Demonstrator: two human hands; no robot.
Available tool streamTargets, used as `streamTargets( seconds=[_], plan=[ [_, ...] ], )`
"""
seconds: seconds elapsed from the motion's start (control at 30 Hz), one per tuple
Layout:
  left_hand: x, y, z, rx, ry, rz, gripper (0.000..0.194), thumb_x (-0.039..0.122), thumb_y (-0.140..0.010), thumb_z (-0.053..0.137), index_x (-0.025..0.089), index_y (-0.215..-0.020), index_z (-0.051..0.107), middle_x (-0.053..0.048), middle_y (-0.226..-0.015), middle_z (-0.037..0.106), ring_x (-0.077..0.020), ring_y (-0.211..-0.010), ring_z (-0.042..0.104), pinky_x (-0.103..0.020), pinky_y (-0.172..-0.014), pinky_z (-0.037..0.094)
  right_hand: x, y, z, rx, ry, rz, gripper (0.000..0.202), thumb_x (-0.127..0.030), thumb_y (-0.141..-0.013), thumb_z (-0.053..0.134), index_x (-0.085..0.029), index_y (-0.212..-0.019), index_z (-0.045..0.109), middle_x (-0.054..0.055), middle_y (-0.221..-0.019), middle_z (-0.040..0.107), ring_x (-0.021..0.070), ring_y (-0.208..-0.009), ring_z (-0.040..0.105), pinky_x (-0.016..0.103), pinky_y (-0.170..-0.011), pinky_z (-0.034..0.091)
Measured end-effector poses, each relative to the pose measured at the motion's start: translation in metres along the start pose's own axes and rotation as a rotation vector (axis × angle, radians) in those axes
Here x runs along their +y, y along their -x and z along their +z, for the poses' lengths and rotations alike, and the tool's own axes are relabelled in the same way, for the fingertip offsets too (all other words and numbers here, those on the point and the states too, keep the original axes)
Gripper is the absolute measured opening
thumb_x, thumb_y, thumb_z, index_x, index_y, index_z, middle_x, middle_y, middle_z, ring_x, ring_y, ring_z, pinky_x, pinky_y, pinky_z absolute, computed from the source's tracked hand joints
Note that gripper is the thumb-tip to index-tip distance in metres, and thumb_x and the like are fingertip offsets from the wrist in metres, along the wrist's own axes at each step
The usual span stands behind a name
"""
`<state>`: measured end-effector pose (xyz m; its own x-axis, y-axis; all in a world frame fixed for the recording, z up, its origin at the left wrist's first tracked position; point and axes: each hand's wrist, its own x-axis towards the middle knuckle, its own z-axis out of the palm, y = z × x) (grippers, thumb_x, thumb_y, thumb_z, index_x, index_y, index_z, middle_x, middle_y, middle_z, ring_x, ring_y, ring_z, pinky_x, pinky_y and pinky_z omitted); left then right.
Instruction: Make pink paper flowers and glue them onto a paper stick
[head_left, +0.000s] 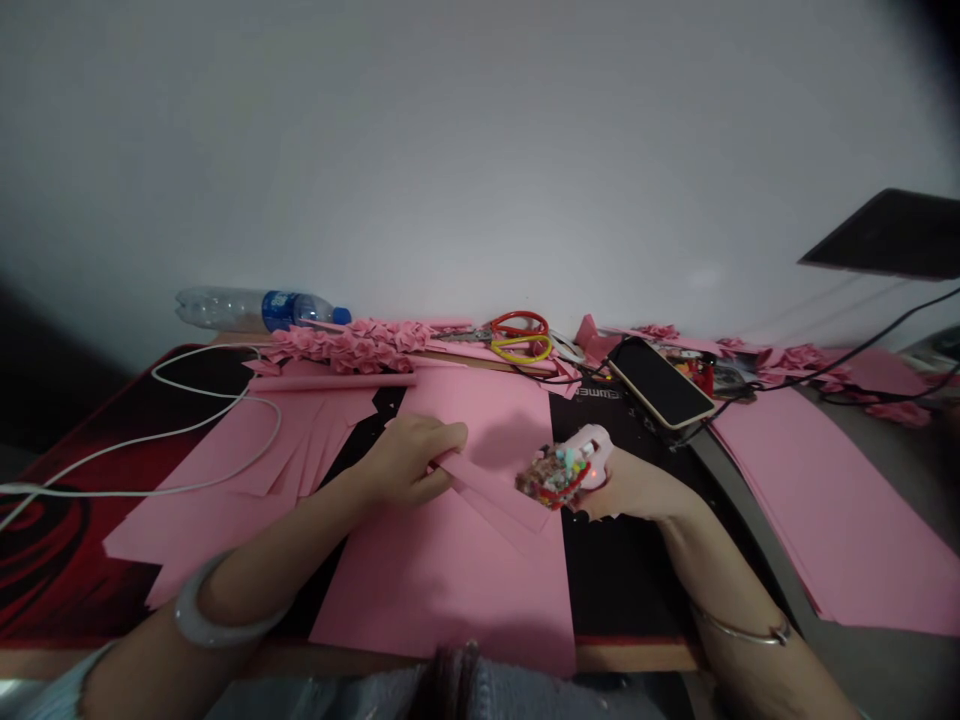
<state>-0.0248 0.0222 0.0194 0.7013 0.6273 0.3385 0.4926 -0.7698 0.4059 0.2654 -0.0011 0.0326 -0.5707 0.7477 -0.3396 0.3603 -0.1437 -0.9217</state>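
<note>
My left hand [412, 462] pinches one end of a folded pink paper strip [499, 490], which slants down to the right over a large pink paper sheet [442, 580]. My right hand [626, 485] is wrapped round what looks like a pink hot glue gun [596, 450], with a small orange light and clumps of brown, red and turquoise bits on its front. The front of this tool is close to the strip's free end; whether they touch I cannot tell. Some right fingers are hidden behind it.
Loose pink sheets [225, 490] lie at left under a white cable [187, 490]. Pink paper flowers [360, 345], scissors [521, 335] and a plastic bottle [240, 308] line the wall. A phone [664, 382], black cord [825, 370] and paper stack [832, 500] are at right.
</note>
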Motion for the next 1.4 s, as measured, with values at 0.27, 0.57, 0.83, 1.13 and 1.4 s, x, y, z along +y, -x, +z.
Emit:
streamTargets(
  seconds=[0.27,0.57,0.83,1.13,1.4],
  plan=[
    [-0.003,0.001,0.003,0.032,0.022,0.042,0.012,0.029,-0.076,0.036,0.023,-0.067,0.031,0.003,-0.052,0.040,-0.0162,-0.048,0.038,-0.028,-0.049,0.021,-0.005,-0.003,0.004,0.005,0.140,0.018,0.018,-0.023,-0.066,0.073,-0.013,-0.078,0.063,-0.006,-0.053,0.052,0.0054,-0.044,0.046,0.012,-0.033,0.037],
    [-0.001,0.001,0.003,0.021,0.034,0.032,0.012,0.028,-0.076,0.037,0.023,-0.067,0.032,0.002,-0.053,0.040,-0.0158,-0.049,0.038,-0.028,-0.050,0.021,-0.016,-0.005,0.012,0.052,0.180,-0.069,0.006,-0.013,-0.070,0.063,-0.014,-0.076,0.063,-0.009,-0.050,0.042,0.0032,-0.041,0.034,0.012,-0.033,0.029],
    [-0.004,0.002,0.003,0.040,0.011,0.032,0.011,0.028,-0.077,0.037,0.023,-0.067,0.034,0.002,-0.053,0.042,-0.0158,-0.049,0.039,-0.028,-0.049,0.022,-0.012,-0.005,0.009,0.009,0.099,-0.246,0.008,-0.011,-0.071,0.065,-0.012,-0.077,0.068,-0.004,-0.063,0.054,0.0054,-0.051,0.036,0.017,-0.042,0.030],
    [-0.007,0.005,0.001,0.047,-0.009,-0.001,0.010,0.026,-0.075,0.037,0.022,-0.066,0.034,0.002,-0.054,0.043,-0.0156,-0.050,0.040,-0.028,-0.050,0.023,-0.016,0.002,0.004,-0.027,0.035,-0.275,0.024,-0.007,-0.068,0.067,-0.012,-0.090,0.074,0.007,-0.091,0.075,0.0204,-0.085,0.068,0.029,-0.079,0.054],
    [-0.009,0.007,0.002,0.037,0.022,-0.023,0.010,0.027,-0.075,0.038,0.022,-0.067,0.034,0.002,-0.055,0.043,-0.0155,-0.050,0.039,-0.028,-0.051,0.022,-0.011,0.008,-0.001,-0.021,0.057,-0.242,0.026,-0.018,-0.073,0.073,-0.012,-0.097,0.074,0.009,-0.095,0.076,0.0221,-0.088,0.071,0.031,-0.080,0.057]
  ],
)
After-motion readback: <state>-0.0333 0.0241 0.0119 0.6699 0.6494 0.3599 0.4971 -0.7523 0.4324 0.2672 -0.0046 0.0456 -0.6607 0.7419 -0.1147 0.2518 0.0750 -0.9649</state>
